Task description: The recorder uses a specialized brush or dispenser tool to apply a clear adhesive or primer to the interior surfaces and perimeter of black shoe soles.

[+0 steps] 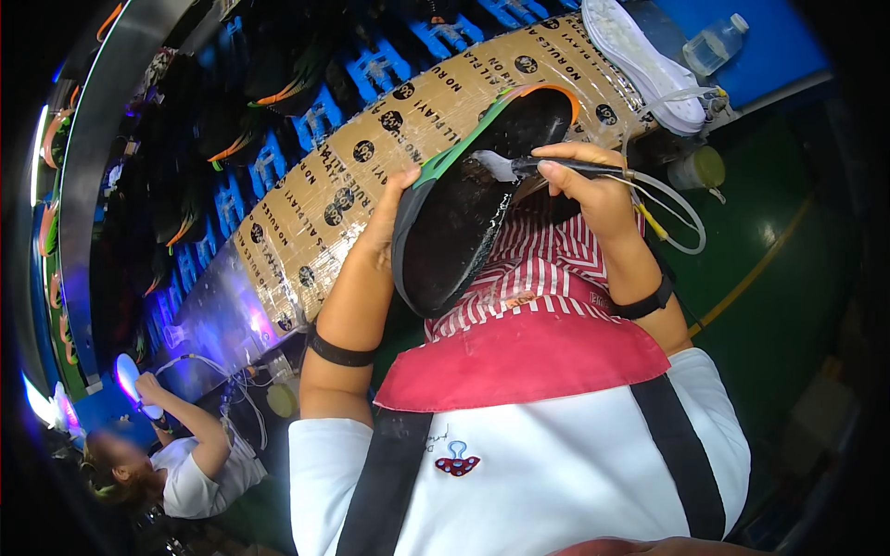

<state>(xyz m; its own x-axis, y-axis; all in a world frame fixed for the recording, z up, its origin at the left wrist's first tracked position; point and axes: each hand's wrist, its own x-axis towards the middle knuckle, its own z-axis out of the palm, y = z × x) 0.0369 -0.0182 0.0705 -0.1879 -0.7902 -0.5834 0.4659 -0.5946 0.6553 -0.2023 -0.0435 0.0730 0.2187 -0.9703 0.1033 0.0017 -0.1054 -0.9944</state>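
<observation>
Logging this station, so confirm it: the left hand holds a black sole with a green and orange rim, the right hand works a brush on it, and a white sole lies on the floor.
Wrong in one respect: the white sole lies on the taped cardboard ledge, not the floor. The head view shows it. The left hand does hold the black sole, and the right hand works the brush on it.

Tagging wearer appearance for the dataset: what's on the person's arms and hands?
Both hands are bare, no gloves. The left forearm has a narrow black band near the elbow; the right wrist wears a black strap like a watch or wristband. Short white sleeves end above the elbows. No markings can be made out.
</observation>
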